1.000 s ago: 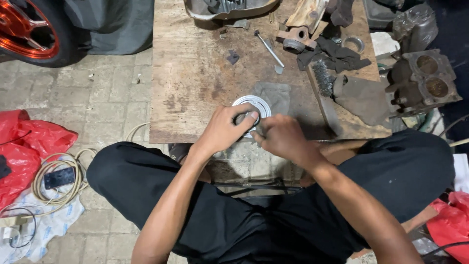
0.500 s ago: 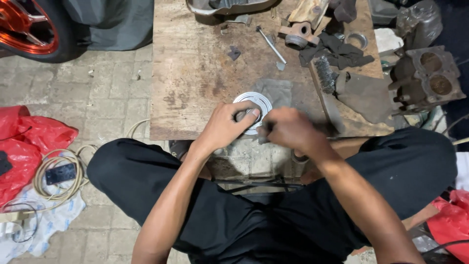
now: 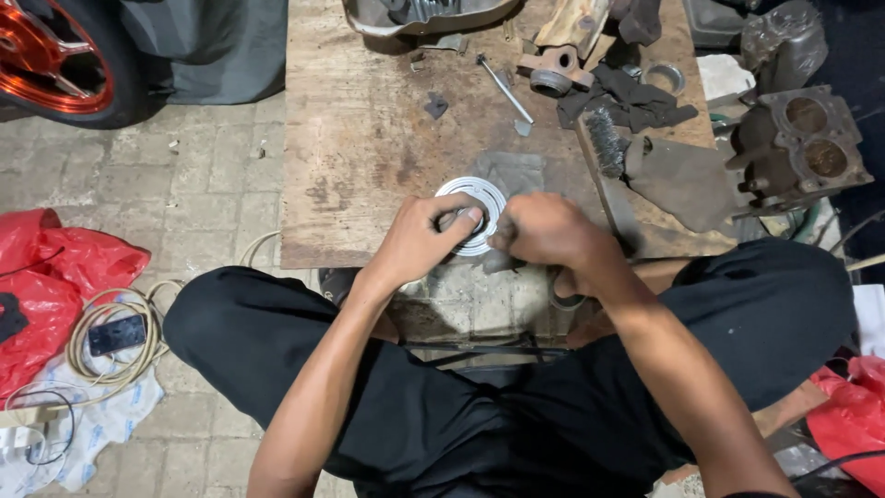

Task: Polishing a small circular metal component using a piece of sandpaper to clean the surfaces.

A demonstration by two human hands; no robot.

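I see the left hand [image 3: 419,242] pinching the metal ring [image 3: 473,214] at the near edge of the wooden board [image 3: 359,138]; right hand [image 3: 549,232] is fisted beside it, contents hidden; a slip could send the ring off that edge onto the paving [image 3: 184,203].

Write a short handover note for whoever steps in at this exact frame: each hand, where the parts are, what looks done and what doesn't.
Left hand: fingers pressed on the round silver metal disc, pinning it at the near edge of the wooden board.
Right hand: closed in a fist against the disc's right side; whatever it grips is hidden.
Nearby: grey cloth under and behind the disc, wire brush and dark rags to the right, a two-bore engine block off the board's right edge.
Done: disc is set on the board and steadied.
Left: the work on the disc is in progress; its result cannot be judged here.
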